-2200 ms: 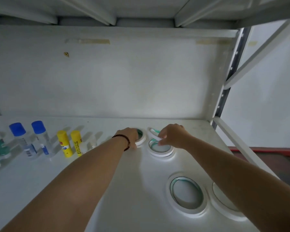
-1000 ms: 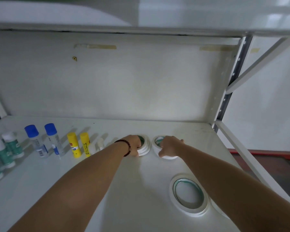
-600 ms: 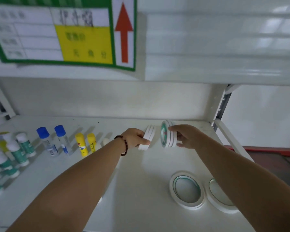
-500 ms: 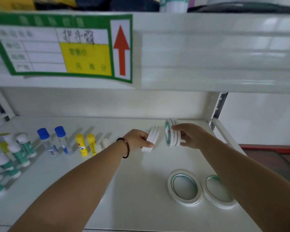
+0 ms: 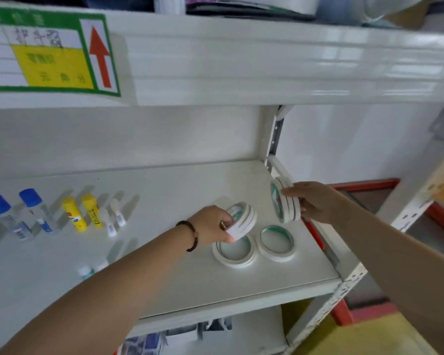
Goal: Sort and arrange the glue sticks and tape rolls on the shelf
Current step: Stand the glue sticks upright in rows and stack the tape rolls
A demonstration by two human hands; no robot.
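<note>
Both small stacks of tape rolls are now off the shelf (image 5: 164,283) board; a second ago they lay flat at mid-shelf under the hands. Left hand (image 5: 212,224) grips the left tape stack (image 5: 242,219), tilted, just above the left flat roll (image 5: 235,251) at centre frame. Right hand (image 5: 315,201) clamps the right tape stack (image 5: 285,203), held on edge and carried toward the right end of the shelf, near the upright post (image 5: 274,134). The hands have moved apart, one stack each, where 0.5 s ago the stacks were almost face to face.

Judgement: tape is being consolidated on the right side. The left stack looks about to land on the left flat roll, and the right stack probably on the right flat roll (image 5: 277,242) beside it.

Glue sticks are untouched at the left of frame: two blue-capped sticks (image 5: 16,213), two yellow sticks (image 5: 82,211) and two small white sticks (image 5: 112,216), standing in a row, well apart from the tape.

Writing: green-bordered label (image 5: 46,52) at upper left has a yellow panel and a red up-arrow. Characters are blurred, not readable. The yellow sticks carry a red-and-blue mark, too small to read a brand.
</note>
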